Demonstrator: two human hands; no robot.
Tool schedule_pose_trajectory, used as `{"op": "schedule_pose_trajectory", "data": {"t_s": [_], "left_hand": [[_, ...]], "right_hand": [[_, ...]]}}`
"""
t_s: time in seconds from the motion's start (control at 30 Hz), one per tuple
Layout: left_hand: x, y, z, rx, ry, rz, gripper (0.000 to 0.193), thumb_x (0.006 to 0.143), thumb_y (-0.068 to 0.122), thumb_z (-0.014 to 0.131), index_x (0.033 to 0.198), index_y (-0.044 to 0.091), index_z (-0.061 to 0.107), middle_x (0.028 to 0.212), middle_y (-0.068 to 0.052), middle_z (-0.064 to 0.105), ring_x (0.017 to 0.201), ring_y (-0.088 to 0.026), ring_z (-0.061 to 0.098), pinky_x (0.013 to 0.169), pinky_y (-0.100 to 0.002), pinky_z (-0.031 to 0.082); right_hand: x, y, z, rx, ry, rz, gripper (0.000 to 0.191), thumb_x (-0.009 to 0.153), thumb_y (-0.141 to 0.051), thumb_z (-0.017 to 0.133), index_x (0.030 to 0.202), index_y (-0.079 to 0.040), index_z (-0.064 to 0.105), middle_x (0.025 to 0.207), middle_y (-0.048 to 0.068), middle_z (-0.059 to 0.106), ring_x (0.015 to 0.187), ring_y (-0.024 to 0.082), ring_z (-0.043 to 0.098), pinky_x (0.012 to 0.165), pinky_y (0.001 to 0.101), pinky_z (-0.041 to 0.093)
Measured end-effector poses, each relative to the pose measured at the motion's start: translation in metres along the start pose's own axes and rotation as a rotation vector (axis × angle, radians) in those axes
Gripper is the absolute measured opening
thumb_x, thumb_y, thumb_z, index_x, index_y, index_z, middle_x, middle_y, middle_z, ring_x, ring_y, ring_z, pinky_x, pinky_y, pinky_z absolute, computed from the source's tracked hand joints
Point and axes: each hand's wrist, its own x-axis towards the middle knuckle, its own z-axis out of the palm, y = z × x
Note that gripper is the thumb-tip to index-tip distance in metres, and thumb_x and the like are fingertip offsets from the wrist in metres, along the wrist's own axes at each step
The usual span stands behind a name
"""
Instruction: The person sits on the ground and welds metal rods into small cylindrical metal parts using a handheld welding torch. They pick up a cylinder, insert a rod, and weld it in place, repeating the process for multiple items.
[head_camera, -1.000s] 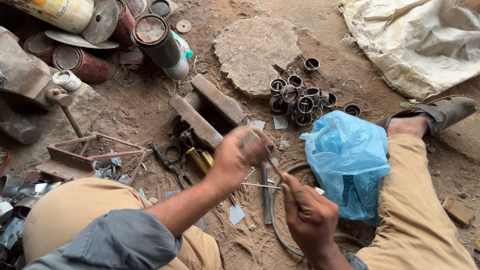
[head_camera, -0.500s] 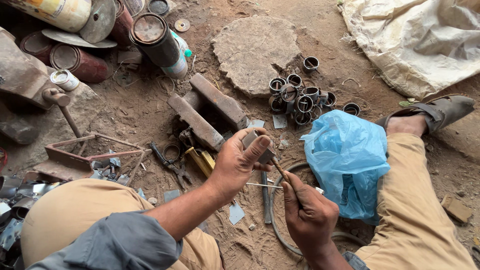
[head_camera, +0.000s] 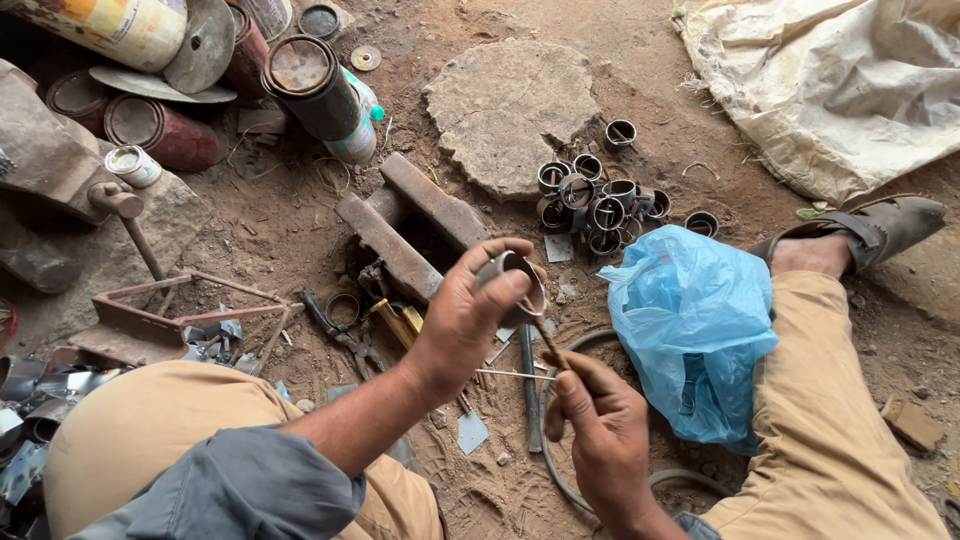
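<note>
My left hand (head_camera: 462, 318) grips a short metal ring (head_camera: 512, 283), its opening turned toward me, held above the dirt ground. My right hand (head_camera: 598, 432) pinches a thin stick-like tool (head_camera: 547, 338) whose tip reaches the ring's lower edge. A thin wire (head_camera: 510, 375) sticks out between the two hands. Both hands sit between my knees, over a small pit with two rusty iron bars (head_camera: 410, 225).
A pile of several similar metal rings (head_camera: 592, 197) lies by a flat round stone (head_camera: 510, 105). A blue plastic bag (head_camera: 690, 325) rests against my right leg. Rusty tins (head_camera: 315, 85), a hammer (head_camera: 128, 220) and pliers (head_camera: 340, 330) lie at left; a pale sack (head_camera: 840, 80) at top right.
My left hand has turned the ring so its opening shows more. My right hand has shifted slightly, keeping the tool's tip at the ring.
</note>
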Motion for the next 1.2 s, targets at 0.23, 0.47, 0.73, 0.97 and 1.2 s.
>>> {"op": "schedule_pose_trajectory", "data": {"t_s": [0.23,0.47,0.73,0.97,1.2], "left_hand": [[0.000,-0.004,-0.003,-0.350,0.086,-0.113,0.067,0.103,0.060,0.042,0.121,-0.002,0.058,0.096,-0.016,0.073,0.086,-0.024,0.073,0.082,-0.038,0.061],[-0.004,-0.017,-0.004,-0.374,0.106,-0.143,0.067,0.107,0.058,0.036,0.116,-0.003,0.063,0.092,-0.016,0.073,0.079,-0.024,0.072,0.076,-0.036,0.060],[-0.005,-0.010,0.000,-0.281,0.056,-0.061,0.063,0.111,0.052,0.034,0.113,-0.004,0.063,0.091,-0.017,0.072,0.078,-0.023,0.073,0.074,-0.035,0.061],[-0.008,0.002,0.002,-0.175,-0.064,-0.033,0.057,0.112,0.044,0.032,0.109,-0.003,0.063,0.091,-0.016,0.072,0.079,-0.021,0.073,0.075,-0.034,0.063],[-0.006,-0.001,0.005,-0.161,-0.118,-0.034,0.059,0.113,0.042,0.030,0.104,-0.004,0.065,0.084,-0.015,0.072,0.072,-0.021,0.071,0.071,-0.034,0.061]], "right_hand": [[-0.002,-0.005,0.005,0.078,-0.369,0.176,0.039,0.101,-0.021,0.058,0.130,0.005,0.064,0.077,0.011,0.074,0.068,0.015,0.071,0.061,0.0284,0.059],[-0.006,-0.006,0.012,0.090,-0.370,0.334,0.029,0.095,-0.016,0.067,0.112,0.008,0.070,0.080,0.015,0.079,0.070,0.016,0.074,0.060,0.0284,0.058],[-0.007,-0.001,0.015,0.137,-0.320,0.357,0.024,0.094,-0.016,0.068,0.103,0.006,0.068,0.078,0.016,0.077,0.071,0.019,0.075,0.059,0.0302,0.060],[-0.010,-0.001,0.014,0.217,-0.406,0.332,0.026,0.099,-0.017,0.066,0.102,0.009,0.067,0.081,0.015,0.073,0.071,0.021,0.075,0.064,0.0339,0.064],[-0.018,0.005,0.011,0.275,-0.379,0.257,0.029,0.099,-0.016,0.064,0.107,0.011,0.068,0.077,0.011,0.069,0.064,0.016,0.066,0.055,0.0296,0.056]]}}
